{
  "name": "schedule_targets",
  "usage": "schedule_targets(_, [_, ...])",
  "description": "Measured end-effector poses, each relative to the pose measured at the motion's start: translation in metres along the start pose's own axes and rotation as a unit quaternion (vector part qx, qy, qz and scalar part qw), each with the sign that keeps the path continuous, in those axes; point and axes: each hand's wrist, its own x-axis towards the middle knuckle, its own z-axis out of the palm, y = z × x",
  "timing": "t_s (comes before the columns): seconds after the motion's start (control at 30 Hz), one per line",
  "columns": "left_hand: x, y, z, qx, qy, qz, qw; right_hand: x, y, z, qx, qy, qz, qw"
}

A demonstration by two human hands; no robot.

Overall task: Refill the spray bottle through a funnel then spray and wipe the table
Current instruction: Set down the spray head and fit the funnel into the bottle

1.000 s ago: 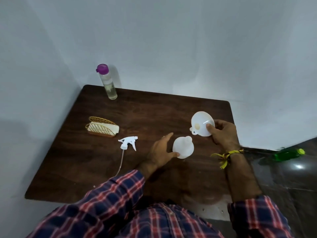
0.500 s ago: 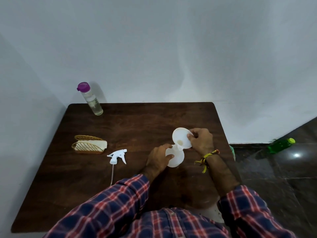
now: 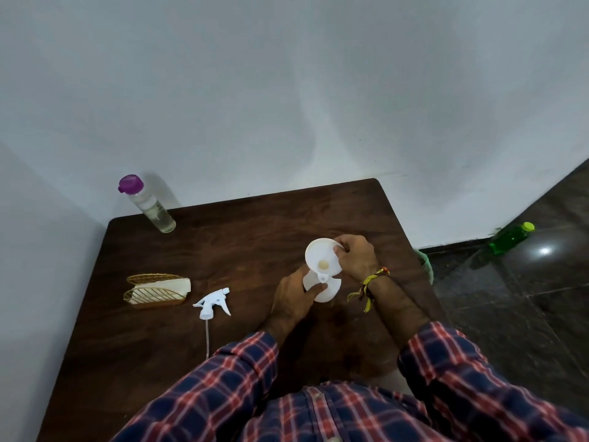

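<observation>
Dark wooden table [image 3: 223,237] | left hand [image 3: 294,298] grips white plastic spray bottle [image 3: 328,290] | right hand [image 3: 357,258] pinches white plastic funnel [image 3: 322,258] at its neck | step: seating funnel | next: fetch clear purple-capped refill bottle [image 3: 149,205]

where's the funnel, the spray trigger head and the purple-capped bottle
funnel [image 3: 319,257]: head view, inside of its white bowl
spray trigger head [image 3: 211,303]: head view, white body
purple-capped bottle [image 3: 155,209]: head view, clear body below the cap
</observation>
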Motion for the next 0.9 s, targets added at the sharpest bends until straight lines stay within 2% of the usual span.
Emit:
schedule_targets(0.17, [0.002, -0.003, -0.005, -0.014, 0.029, -0.015, 0.999, 0.000, -0.005, 0.007, 0.003, -0.045, 0.005, 0.999])
schedule_targets(0.3, [0.002, -0.006, -0.006, 0.024, 0.020, -0.013, 0.999, -0.005, -0.007, 0.011, -0.008, -0.027, 0.001, 1.000])
schedule_targets(0.43, [-0.001, -0.009, -0.004, 0.008, 0.003, -0.019, 1.000, -0.014, -0.010, 0.012, -0.045, -0.003, -0.022, 0.999])
schedule_targets(0.67, [-0.014, -0.017, -0.025, -0.005, 0.004, 0.024, 1.000, -0.025, -0.026, 0.008, -0.092, 0.080, -0.113, 0.986])
schedule_targets(0.8, [-0.025, -0.041, -0.048, 0.058, 0.045, -0.019, 0.997, -0.037, -0.042, 0.012, -0.079, 0.119, -0.180, 0.973])
schedule_targets(0.9, [-0.040, -0.054, -0.064, 0.047, 0.095, -0.050, 0.993, -0.046, -0.055, 0.023, -0.054, 0.117, -0.221, 0.967])
